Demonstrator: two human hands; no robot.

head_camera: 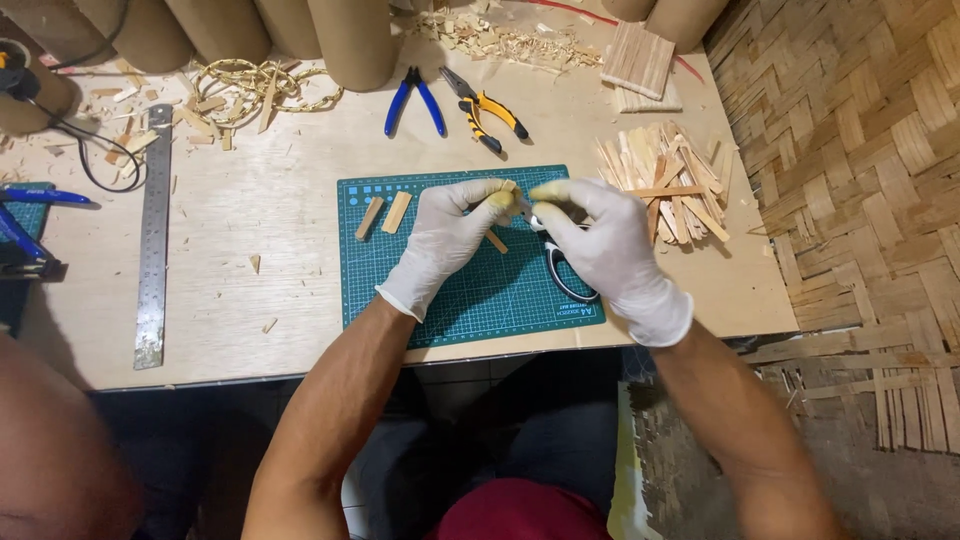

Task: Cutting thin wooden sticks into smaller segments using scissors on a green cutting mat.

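Pinching a small wood piece (510,192) with left hand (445,240) fingers (497,198); right hand (605,245) grips scissors (565,270), blades at the piece. Both gloved, over green cutting mat (400,290) on bench (260,220). Two wood strips (385,215) lie left on mat. Stick pile (670,185) right, pliers (485,110) behind, steel ruler (154,240) far left.

Bare desk (260,230) lies open between the steel ruler (153,235) and the cutting mat (460,300). Behind the mat, two pliers (455,105), cardboard tubes (340,40) and shavings (500,40) block the way; a heap of wood strips (670,185) crowds the right side.
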